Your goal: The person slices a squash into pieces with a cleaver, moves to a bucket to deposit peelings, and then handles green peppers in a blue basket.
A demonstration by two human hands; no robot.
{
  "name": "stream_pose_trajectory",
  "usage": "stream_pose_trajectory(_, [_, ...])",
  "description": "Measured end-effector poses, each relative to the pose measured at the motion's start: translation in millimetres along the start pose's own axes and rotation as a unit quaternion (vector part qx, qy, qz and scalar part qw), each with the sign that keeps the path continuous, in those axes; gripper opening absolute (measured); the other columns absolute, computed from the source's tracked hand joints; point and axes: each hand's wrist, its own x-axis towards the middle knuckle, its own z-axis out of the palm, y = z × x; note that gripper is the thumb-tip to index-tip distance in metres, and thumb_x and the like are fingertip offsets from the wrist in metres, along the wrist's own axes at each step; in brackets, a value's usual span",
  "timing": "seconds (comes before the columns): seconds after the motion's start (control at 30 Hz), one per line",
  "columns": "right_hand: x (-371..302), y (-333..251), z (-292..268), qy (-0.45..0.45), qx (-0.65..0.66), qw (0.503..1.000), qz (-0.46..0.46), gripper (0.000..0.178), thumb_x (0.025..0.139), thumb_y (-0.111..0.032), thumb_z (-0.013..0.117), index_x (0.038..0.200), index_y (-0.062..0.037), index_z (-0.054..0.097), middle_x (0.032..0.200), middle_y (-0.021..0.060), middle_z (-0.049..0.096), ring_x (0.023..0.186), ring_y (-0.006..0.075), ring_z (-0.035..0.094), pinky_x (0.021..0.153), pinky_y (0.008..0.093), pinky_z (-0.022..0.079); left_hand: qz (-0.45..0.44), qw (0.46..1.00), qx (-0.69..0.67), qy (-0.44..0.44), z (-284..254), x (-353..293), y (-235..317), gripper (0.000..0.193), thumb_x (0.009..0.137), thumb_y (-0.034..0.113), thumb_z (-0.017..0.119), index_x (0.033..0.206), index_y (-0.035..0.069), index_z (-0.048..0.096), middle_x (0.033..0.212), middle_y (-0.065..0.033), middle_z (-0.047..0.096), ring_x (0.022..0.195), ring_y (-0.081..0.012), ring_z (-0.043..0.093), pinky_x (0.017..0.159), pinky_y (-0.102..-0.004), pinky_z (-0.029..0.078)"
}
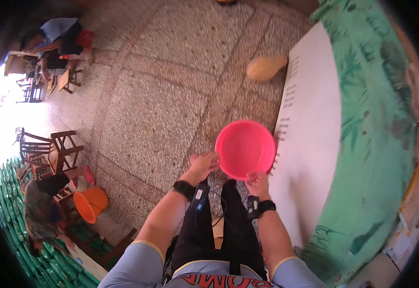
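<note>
The left hand [203, 164] grips the left rim of a round pink plastic basin [246, 149], with the fingers curled over the edge and closed on it. The right hand [257, 182] grips the near rim of the same basin, fingers pinched on the edge from below. The basin is held in the air in front of the body, above the speckled terrazzo floor [171, 96], its open side facing up toward the camera and its interior bare. Its right edge lies just beside the edge of a large white board [310, 134], which runs along a green painted wall [372, 120]; whether basin and board touch cannot be determined. Each wrist carries a black band with a small device attached, and a cable runs down from the left one over the dark trousers. A tan gourd-shaped object [265, 67] lies on the floor well beyond the basin, near the far end of the board. To the left, well apart from the hands, a second person sits low beside an orange bucket [90, 203] that is tipped on its side, with dark wooden chairs [51, 151] next to them. A third person bends over a small wooden stool [65, 77] at the upper left.
</note>
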Motion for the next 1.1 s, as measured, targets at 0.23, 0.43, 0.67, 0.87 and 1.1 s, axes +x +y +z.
stream_pose_trajectory(0.23, [81, 1, -48, 0.211, 0.027, 0.977, 0.036, 0.013, 0.077, -0.026, 0.055, 0.075, -0.0136, 0.050, 0.067, -0.0003, 0.046, 0.062, 0.0127, 0.045, 0.057, 0.0298, 0.038, -0.084, 0.978, 0.112, 0.152, -37, 128, -43, 0.043, 0.075, 0.029, 0.060, 0.113, 0.016, 0.047, 0.106, -0.0092, 0.049, 0.097, -0.0260, 0.045, 0.084, -0.0398, 0.035])
stream_pose_trajectory(0.43, [155, 27, -127, 0.334, -0.169, 0.925, 0.059, 0.021, 0.076, -0.027, 0.058, 0.089, -0.0130, 0.051, 0.076, 0.0018, 0.046, 0.075, 0.0166, 0.045, 0.066, 0.0374, 0.042, -0.088, 0.936, 0.253, 0.229, -96, 198, -89, 0.054, 0.064, 0.025, 0.066, 0.114, 0.018, 0.047, 0.102, -0.0112, 0.043, 0.096, -0.0295, 0.038, 0.086, -0.0414, 0.032])
stream_pose_trajectory(0.67, [155, 43, -114, 0.201, -0.117, 0.972, 0.041, 0.016, 0.077, -0.017, 0.057, 0.090, -0.0087, 0.051, 0.075, 0.0022, 0.054, 0.059, 0.0126, 0.049, 0.050, 0.0254, 0.043, -0.059, 0.932, 0.318, 0.163, -174, 199, -102, 0.059, 0.071, 0.029, 0.062, 0.123, 0.015, 0.036, 0.116, -0.0067, 0.036, 0.109, -0.0238, 0.033, 0.084, -0.0427, 0.036])
stream_pose_trajectory(0.87, [101, 36, -51, 0.104, -0.081, 0.991, 0.008, 0.032, 0.078, -0.012, 0.055, 0.109, -0.0052, 0.048, 0.105, 0.0073, 0.053, 0.097, 0.0221, 0.052, 0.073, 0.0364, 0.048, -0.149, 0.954, 0.112, 0.235, -95, 149, -18, 0.057, 0.076, 0.039, 0.061, 0.121, 0.011, 0.039, 0.126, -0.0048, 0.038, 0.115, -0.0212, 0.037, 0.077, -0.0392, 0.044])
stream_pose_trajectory(1.1, [142, 10, 90, -0.086, -0.140, 0.983, -0.080, 0.037, 0.083, -0.022, 0.054, 0.114, -0.0045, 0.046, 0.106, 0.0052, 0.053, 0.091, 0.0157, 0.053, 0.069, 0.0298, 0.045, -0.062, 0.990, -0.033, 0.122, -120, 179, 22, 0.028, 0.084, 0.015, 0.050, 0.109, 0.002, 0.045, 0.107, -0.0108, 0.053, 0.094, -0.0216, 0.054, 0.079, -0.0365, 0.048])
